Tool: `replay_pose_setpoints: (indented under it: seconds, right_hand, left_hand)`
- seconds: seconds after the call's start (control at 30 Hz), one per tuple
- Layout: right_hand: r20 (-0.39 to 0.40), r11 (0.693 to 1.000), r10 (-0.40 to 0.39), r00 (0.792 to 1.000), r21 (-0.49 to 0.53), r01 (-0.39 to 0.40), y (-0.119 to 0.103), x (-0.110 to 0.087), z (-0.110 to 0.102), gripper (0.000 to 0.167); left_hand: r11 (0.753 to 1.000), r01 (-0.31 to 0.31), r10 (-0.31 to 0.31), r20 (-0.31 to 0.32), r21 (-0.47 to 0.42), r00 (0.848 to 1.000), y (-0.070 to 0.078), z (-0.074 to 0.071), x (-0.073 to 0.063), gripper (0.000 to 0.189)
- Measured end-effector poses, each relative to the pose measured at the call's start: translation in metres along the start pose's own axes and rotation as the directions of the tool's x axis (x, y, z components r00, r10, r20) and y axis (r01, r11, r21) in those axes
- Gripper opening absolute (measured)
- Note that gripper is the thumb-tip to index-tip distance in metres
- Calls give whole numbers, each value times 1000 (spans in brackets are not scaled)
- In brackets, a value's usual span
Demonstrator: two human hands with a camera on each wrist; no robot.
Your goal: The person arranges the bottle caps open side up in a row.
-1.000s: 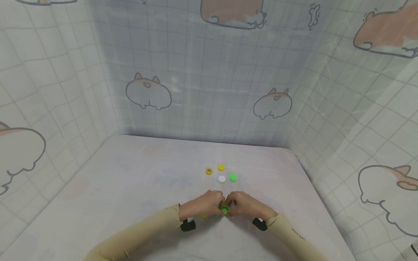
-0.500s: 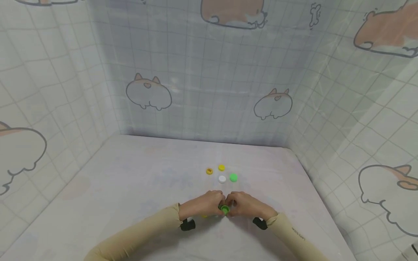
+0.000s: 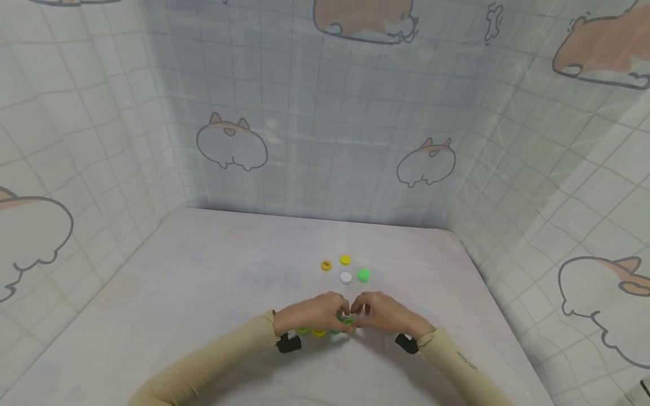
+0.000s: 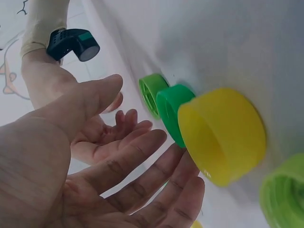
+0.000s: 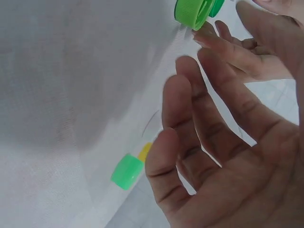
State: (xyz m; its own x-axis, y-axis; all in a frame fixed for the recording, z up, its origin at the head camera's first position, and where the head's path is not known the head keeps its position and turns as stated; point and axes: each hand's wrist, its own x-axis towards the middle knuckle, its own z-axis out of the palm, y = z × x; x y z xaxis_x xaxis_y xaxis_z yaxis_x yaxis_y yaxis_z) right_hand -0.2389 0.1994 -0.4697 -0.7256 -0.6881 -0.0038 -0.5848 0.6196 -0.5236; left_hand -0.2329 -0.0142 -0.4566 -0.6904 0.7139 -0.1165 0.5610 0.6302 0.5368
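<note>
Plastic bottle caps stand in a near row on the cloth: a light green cap [image 4: 153,92], a darker green cap [image 4: 178,111], a larger yellow cap [image 4: 228,137] and another light green cap [image 4: 289,194]. My left hand [image 3: 316,311] hovers beside the row, its fingers relaxed and thumb apart, fingertips close to the yellow and darker green caps. From the other side my right hand [image 3: 388,313] reaches in, fingers loosely bent with nothing gripped between them. Its fingertips lie close to the light green cap [image 5: 194,12] at that end. In the head view both hands partly cover the row.
Farther back lie an orange-yellow cap [image 3: 326,265], a yellow cap [image 3: 345,260], a white cap [image 3: 346,278] and a bright green cap [image 3: 363,275]. A pale cloth [image 3: 244,270] covers the table, and printed curtains [image 3: 325,141] rise on three sides.
Both hands have eased off the light green cap at the row's right end, fingers and thumbs spreading. More of the row shows beneath the left hand.
</note>
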Motion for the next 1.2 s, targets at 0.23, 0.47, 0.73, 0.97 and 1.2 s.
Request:
replay_pose_setpoints:
  seconds: [0.23,0.47,0.73,0.97,1.2]
  right_hand:
    - [-75,1000,14,997,3,-13,-1,4,-5,18]
    - [-122,999,36,992,-14,-38,-2,13,-12,19]
    - [-166,1000,17,986,-20,-20,3,27,-18,28]
    - [-208,999,45,977,0,-46,7,42,-22,28]
    - [-226,996,76,971,-19,-82,11,59,-23,37]
  left_hand:
    - [994,91,-90,15,-64,996,-4,-11,-4,36]
    - [990,134,-135,-15,-52,991,-13,-25,-5,32]
    - [993,103,-105,-38,-51,994,-25,-36,-1,26]
    - [990,135,-138,-68,-45,988,-35,-43,9,24]
    - [981,174,-182,-92,-88,979,-44,-49,25,31]
